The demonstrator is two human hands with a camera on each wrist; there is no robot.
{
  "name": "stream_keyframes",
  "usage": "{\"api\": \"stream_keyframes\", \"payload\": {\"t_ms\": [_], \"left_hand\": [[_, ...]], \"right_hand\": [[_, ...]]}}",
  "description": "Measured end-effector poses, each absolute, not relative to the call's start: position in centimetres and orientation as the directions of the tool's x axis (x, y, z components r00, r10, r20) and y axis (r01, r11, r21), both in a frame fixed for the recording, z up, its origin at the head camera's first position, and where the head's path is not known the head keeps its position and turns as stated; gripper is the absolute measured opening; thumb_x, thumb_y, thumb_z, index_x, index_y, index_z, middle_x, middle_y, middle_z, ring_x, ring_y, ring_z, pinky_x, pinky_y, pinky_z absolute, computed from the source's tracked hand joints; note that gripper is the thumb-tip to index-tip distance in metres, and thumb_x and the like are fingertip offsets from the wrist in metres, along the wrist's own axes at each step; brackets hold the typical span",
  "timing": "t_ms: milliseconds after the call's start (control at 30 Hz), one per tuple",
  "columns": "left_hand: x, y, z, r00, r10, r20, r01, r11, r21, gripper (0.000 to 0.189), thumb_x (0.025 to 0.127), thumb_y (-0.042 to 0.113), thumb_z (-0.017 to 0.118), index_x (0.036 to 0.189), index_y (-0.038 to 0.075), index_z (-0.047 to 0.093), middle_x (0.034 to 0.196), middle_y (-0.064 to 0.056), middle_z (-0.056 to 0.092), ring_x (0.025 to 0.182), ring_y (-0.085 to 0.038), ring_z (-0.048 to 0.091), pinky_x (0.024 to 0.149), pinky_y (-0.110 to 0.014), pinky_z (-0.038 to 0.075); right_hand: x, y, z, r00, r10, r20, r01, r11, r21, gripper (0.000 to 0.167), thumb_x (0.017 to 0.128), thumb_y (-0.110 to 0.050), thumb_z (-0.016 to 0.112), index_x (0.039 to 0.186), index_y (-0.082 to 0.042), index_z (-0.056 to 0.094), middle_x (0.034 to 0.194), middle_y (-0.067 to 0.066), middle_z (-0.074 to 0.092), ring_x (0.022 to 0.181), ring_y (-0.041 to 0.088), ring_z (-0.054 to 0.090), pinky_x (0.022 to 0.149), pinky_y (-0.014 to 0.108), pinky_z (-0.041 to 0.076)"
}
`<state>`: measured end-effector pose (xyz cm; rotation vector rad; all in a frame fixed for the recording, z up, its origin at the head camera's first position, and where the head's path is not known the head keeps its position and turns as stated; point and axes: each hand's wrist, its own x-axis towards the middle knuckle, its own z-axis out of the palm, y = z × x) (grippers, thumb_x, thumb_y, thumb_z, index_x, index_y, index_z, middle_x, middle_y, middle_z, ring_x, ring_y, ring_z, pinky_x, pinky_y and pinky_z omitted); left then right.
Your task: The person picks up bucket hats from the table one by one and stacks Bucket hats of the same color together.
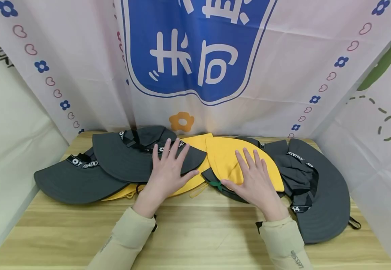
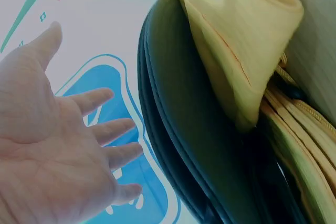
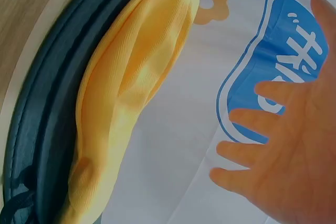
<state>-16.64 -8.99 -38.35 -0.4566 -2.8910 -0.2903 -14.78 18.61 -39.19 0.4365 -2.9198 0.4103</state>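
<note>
My left hand, fingers spread, hovers over a dark grey wide-brimmed hat; the left wrist view shows a gap between the palm and the hats. Under that hat lies a second dark grey hat, with yellow fabric showing beneath both. My right hand is held likewise over a yellow hat, its fingers apart from the cloth in the right wrist view. Below the yellow hat a dark brim with a green leaf-like tab sticks out. Neither hand holds anything.
Another dark grey hat lies at the right, brim outward, with a black loop beside it. All the hats overlap in a row along the back of the wooden table. A printed cloth hangs behind, with white cloth at both sides.
</note>
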Motion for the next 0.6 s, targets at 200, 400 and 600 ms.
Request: {"api": "stream_keyframes", "payload": {"t_ms": [200,400,600], "left_hand": [[-16.5,-7.5,-38.6,-0.888,0.372,0.270,0.414,0.903,0.118,0.068,0.090,0.053,0.068,0.145,0.018,0.052,0.155,-0.012,0.046,0.146,-0.036,0.038,0.118,-0.065,0.025],[-16.9,-5.9,-39.6,-0.839,0.482,0.254,0.526,0.839,0.144,0.052,0.090,0.038,0.074,0.135,0.014,0.062,0.139,-0.009,0.062,0.130,-0.029,0.058,0.104,-0.046,0.051],[-17.8,-4.3,-40.5,-0.788,0.588,0.184,0.614,0.776,0.147,0.043,0.092,0.029,0.074,0.131,0.015,0.065,0.132,-0.006,0.066,0.122,-0.023,0.063,0.099,-0.039,0.054]], "right_hand": [[-14.9,19.4,-39.4,-0.948,-0.300,0.107,-0.318,0.907,-0.275,0.098,0.083,-0.059,0.072,0.157,-0.008,0.031,0.163,0.023,0.026,0.150,0.052,0.017,0.118,0.068,0.023],[-15.2,20.8,-39.8,-0.937,-0.348,0.037,-0.341,0.884,-0.321,0.094,0.081,-0.043,0.080,0.154,-0.005,0.035,0.158,0.028,0.032,0.146,0.053,0.026,0.117,0.064,0.029],[-15.3,21.7,-40.0,-0.940,-0.341,-0.030,-0.309,0.883,-0.353,0.087,0.080,-0.028,0.083,0.151,-0.005,0.039,0.156,0.029,0.034,0.142,0.050,0.034,0.111,0.064,0.037]]}}
